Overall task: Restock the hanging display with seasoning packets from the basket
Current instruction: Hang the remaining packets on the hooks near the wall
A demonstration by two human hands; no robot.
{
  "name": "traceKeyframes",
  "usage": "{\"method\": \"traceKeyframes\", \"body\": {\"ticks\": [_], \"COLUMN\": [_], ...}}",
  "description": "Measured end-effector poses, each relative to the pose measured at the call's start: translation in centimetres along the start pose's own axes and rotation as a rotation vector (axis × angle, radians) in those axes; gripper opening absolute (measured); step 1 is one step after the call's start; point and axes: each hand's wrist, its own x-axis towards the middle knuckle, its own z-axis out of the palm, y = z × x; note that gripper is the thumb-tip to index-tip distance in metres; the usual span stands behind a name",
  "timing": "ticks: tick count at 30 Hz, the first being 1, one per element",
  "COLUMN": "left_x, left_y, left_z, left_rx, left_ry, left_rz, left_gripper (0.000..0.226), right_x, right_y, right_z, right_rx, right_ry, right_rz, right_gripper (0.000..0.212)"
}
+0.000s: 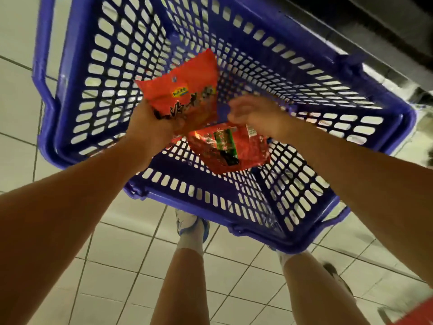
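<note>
The blue perforated plastic basket stands on the white tiled floor. The left hand grips one red foil seasoning packet by its lower edge, raised inside the basket. The right hand, fingers loosely spread and holding nothing, hovers just above a second red packet with a green label lying on the basket bottom. Recommendation: pinch that packet at its top edge, where a hang hole would likely sit, to avoid crumpling. The hanging display is not in view.
</note>
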Motion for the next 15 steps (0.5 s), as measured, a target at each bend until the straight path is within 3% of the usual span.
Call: {"method": "traceKeyframes", "body": {"ticks": [2,4,6,9,15], "left_x": [0.0,0.6,1.2,1.7,1.6], "left_y": [-0.2,-0.4,-0.6,-1.2,-1.6], "left_z": [0.0,0.1,0.2,0.4,0.1], "left_rx": [-0.002,-0.028,0.009,0.046,0.135], "left_ry": [0.080,0.126,0.128,0.092,0.128], "left_rz": [0.040,0.060,0.079,0.120,0.178], "left_gripper": [0.059,0.060,0.061,0.063,0.052], "right_x": [0.6,0.6,0.5,0.8,1.3], "right_y": [3.0,6.6,9.7,12.2,13.5], "right_z": [1.1,3.3,5.8,7.8,6.6], "right_rx": [-0.528,-1.015,-1.280,-1.291,-1.357], "right_ry": [0.024,-0.087,-0.124,-0.046,0.053], "right_rz": [-0.047,-0.107,-0.189,-0.223,-0.289], "right_gripper": [0.045,0.079,0.112,0.125,0.104]}}
